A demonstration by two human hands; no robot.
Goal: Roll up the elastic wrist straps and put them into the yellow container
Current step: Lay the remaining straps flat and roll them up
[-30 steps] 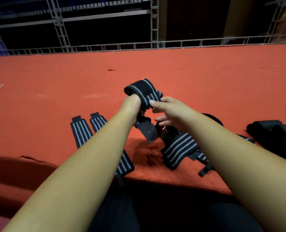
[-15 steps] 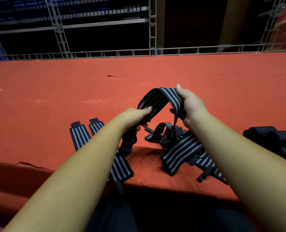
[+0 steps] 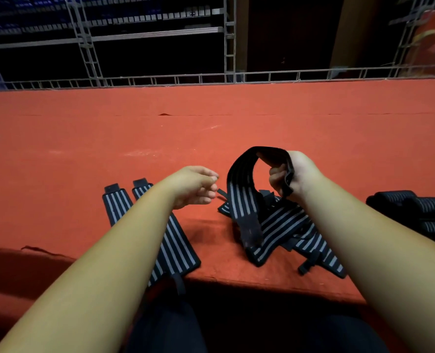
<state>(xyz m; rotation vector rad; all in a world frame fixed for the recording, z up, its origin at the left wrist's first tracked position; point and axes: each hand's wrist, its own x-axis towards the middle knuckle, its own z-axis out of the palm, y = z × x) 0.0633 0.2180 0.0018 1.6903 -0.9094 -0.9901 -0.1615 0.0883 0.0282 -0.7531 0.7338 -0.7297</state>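
Right hand (image 3: 301, 174) grips one strap (image 3: 239, 200) above the bench (image 3: 84, 154) front edge.
Left hand (image 3: 193, 186) is loosely curled, holding nothing.

Dim, warm light; dark background at 12 o'clock; soft shadows on the red tabletop (image 3: 313, 128); wide-angle bending at edges.

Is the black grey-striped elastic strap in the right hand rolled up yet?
Unrolled: the black grey-striped elastic strap arches from the right hand and hangs loose.

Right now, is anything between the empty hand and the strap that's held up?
No, nothing visible. Only a gap over the red table separates the left hand from the strap the right hand grips.
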